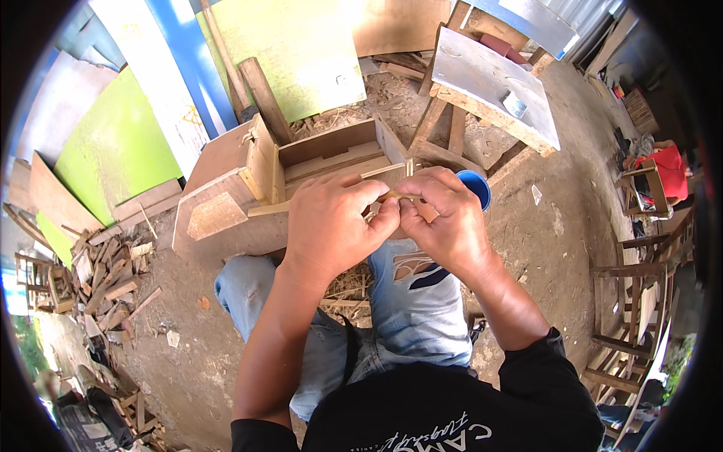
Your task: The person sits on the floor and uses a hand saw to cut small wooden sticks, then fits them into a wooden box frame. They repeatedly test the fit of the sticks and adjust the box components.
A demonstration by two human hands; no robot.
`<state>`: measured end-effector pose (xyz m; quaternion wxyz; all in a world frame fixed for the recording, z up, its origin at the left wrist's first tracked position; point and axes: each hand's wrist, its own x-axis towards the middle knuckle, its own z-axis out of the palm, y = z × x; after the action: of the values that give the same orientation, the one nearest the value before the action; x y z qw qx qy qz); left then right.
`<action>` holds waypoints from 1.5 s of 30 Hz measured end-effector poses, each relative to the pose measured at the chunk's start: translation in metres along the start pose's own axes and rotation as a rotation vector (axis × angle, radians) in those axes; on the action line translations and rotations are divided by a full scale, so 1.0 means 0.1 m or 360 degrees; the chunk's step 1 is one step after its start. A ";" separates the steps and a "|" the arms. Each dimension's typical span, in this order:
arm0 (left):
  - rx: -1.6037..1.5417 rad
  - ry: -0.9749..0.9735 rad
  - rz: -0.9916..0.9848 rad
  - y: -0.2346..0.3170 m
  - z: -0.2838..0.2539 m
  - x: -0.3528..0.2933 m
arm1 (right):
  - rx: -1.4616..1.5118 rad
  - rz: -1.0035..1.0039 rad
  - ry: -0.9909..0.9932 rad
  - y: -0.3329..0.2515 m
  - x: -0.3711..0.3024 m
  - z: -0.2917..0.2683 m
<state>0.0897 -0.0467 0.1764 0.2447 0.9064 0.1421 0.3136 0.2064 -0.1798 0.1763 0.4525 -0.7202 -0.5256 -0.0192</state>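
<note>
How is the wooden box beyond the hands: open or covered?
Open: the box shows its inner walls, with no lid across them. The left hand hides part of its near edge.

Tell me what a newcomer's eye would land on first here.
First, the left hand and right hand, meeting mid-picture, their fingertips pinching a small tan piece. Just beyond them sits a wooden box with an open compartment. At far left, a bright green panel stands behind a heap of scrap wood.
</note>
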 end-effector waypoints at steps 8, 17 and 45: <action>0.0015 -0.0040 0.0015 0.00 -0.01 0.01 | -0.0030 -0.0066 -0.0041 -0.01 -0.02 -0.05; 0.0139 0.0103 0.0079 0.00 -0.10 -0.06 | 0.0021 -0.0164 -0.0411 -0.09 0.08 -0.24; -0.0283 0.0769 -0.0936 -0.28 -1.57 -1.24 | -0.0646 -0.0195 -0.0584 0.09 0.71 0.08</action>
<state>-0.1083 -0.0184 0.2073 0.3612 0.7024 0.4215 0.4455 0.2411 -0.1223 0.2011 0.1943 -0.7544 -0.6267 -0.0206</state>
